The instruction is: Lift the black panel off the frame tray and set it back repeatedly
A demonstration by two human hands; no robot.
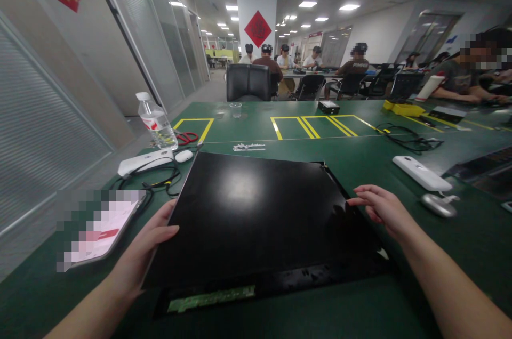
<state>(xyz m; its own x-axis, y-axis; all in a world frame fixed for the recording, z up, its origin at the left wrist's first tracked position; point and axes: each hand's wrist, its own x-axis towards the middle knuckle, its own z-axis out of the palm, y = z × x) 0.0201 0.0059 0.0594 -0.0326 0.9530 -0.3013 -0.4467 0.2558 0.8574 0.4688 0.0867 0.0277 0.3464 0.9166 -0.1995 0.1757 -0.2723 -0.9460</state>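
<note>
A glossy black display panel (pixel 256 222) lies over a black frame (pixel 312 277), its left side lifted off the frame. My left hand (pixel 154 235) grips the panel's left edge, thumb on top and fingers underneath. Along the near side of the frame, a green circuit board strip (pixel 212 299) shows below the panel. My right hand (pixel 382 208) is at the panel's right edge with fingers stretched out and apart. Its index fingertip meets the edge; whether it presses on it I cannot tell. The panel hides most of the frame's inside.
To the left are a phone (pixel 108 229), a water bottle (pixel 156 120), red scissors (pixel 187 138) and black cables (pixel 168 179). A white power bank (pixel 422 172) and a silver mouse (pixel 439 204) lie right. Beyond stands a plastic cup (pixel 236 110). Several people sit farther off.
</note>
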